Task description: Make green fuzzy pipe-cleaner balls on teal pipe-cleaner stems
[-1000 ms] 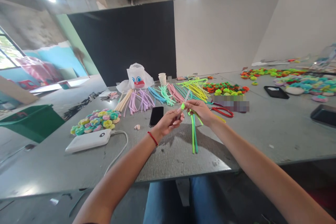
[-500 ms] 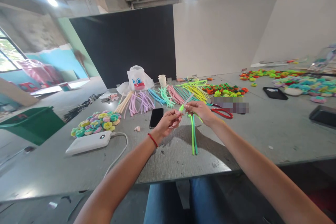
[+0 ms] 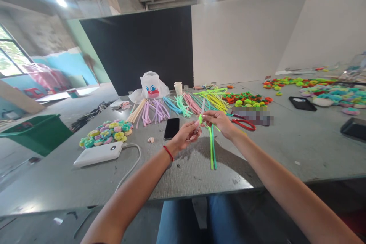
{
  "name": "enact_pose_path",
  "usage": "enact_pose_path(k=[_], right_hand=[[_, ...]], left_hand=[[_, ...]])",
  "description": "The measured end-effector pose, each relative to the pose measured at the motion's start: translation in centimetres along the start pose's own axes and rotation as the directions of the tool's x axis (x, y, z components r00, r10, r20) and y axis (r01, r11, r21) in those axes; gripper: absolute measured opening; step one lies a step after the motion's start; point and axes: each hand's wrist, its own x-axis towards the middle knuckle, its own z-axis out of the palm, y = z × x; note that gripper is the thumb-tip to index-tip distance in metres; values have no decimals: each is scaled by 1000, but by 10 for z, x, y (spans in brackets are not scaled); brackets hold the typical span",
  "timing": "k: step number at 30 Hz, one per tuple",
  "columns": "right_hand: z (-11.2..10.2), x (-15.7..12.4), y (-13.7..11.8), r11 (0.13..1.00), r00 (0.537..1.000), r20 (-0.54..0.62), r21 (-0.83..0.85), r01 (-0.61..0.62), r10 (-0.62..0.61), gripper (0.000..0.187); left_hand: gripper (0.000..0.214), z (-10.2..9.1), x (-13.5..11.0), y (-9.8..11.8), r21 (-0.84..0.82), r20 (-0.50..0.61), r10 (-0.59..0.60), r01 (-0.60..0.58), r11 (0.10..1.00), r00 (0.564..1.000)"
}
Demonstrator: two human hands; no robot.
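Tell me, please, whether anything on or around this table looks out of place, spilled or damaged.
Nothing looks spilled or plainly damaged. Slightly odd: a small pale pink piece lies alone left of the phone, apart from the nearby pastel pile, and a white scrap lies on the floor like litter.

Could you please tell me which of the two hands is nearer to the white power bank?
Left. The left hand is to the right of the white power bank and a little beyond it; the right hand is farther off on that same side.
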Motion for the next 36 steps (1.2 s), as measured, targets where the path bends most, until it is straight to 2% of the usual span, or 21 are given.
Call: enact_pose_path(k=[4,10,13,19,22,26,28,30,32,36], right_hand=[[-2,0,-2,995,1000,9,-93,30,-30,35],[-5,-5,-10,994,988,116,-36,103,-98,29],[-4,-7,-13,990,981,136,27,135,-137,27],[2,-6,-10,995,986,143,53,81,-88,29],[1,-5,-9,996,991,98,19,86,-88,30],[0,-3,-6,998,997,50,-31,57,-55,33],[-1,-2,-6,998,999,29,-59,28,-27,36],[-2,-3,-8,997,999,33,-72,2,0,37],[-5,-3,-12,996,997,72,-84,-4,10,37],[-9,-5,-17,992,989,143,-113,63,-47,38]], left_hand=[[33,-2,2,-2,16,-53,35,-34,999,998],[26,-3,-2,1,-78,151,62,-51,996,987],[25,0,-6,5,-117,205,58,-34,992,977],[31,2,-8,7,-123,292,-6,44,991,956],[30,1,-6,3,-110,256,2,27,994,967],[30,3,-2,-3,-46,89,14,-9,999,996],[28,3,-1,-5,0,-11,24,-24,1000,1000],[31,3,-1,-7,11,-66,49,-48,999,997],[31,2,-1,-7,2,-29,61,-61,998,998],[28,-1,-3,-5,-32,144,21,-16,999,989]])
